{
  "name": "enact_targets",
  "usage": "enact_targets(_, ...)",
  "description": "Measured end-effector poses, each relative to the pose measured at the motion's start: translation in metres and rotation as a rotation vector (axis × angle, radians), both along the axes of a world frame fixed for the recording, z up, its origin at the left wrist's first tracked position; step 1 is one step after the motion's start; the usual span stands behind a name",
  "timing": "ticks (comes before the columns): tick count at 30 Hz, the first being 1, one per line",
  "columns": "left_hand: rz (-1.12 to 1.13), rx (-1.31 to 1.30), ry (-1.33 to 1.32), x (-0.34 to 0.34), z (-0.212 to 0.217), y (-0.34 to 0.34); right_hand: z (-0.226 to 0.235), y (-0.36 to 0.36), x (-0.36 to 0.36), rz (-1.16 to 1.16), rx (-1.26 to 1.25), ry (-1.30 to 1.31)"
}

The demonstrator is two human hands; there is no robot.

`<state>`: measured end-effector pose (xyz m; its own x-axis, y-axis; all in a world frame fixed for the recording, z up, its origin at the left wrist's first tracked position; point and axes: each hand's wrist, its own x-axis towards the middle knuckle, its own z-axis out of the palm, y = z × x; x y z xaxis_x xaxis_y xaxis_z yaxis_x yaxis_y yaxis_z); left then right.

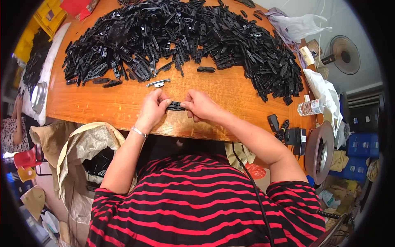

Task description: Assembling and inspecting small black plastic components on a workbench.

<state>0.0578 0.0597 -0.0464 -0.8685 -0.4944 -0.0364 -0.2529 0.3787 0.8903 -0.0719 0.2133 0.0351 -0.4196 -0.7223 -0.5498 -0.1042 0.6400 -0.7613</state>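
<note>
Between my hands, just above the table's near edge, is a long narrow black plastic part (pixel 175 106) with a ribbed face. My left hand (pixel 152 109) pinches its left end between thumb and fingers. At the other end, the thumb and curled fingers of my right hand (pixel 200 106) grip it. A slim silver piece with a pale middle (pixel 158 83) lies on the wood just beyond my left hand. Farther off, one black part (pixel 205 69) rests apart from a wide heap of similar black parts (pixel 173 37), which arcs across the far side.
An open paper-lined sack (pixel 92 138) with black parts inside stands below the table's left edge. On the right are a black power adapter (pixel 296 138), a clear plastic bottle (pixel 310 107) and a round fan (pixel 345 55). A black cable (pixel 251 177) runs down past my front.
</note>
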Motion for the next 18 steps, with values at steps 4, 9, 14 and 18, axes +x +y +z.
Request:
enact_targets(4, 0.024, 0.131, 0.010, 0.002, 0.004, 0.004, -0.009, 0.000, 0.002, 0.014, -0.035, 0.019)
enact_targets(9, 0.059, 0.156, 0.034, 0.001, 0.012, 0.008, -0.017, 0.000, 0.000, -0.053, -0.185, -0.019)
enact_targets(14, 0.105, 0.225, 0.059, 0.006, 0.019, 0.012, -0.023, 0.003, 0.006, -0.011, -0.233, 0.032)
enact_targets(18, 0.114, 0.363, 0.086, 0.010, 0.024, 0.016, -0.026, 0.008, 0.008, -0.048, -0.258, 0.018)
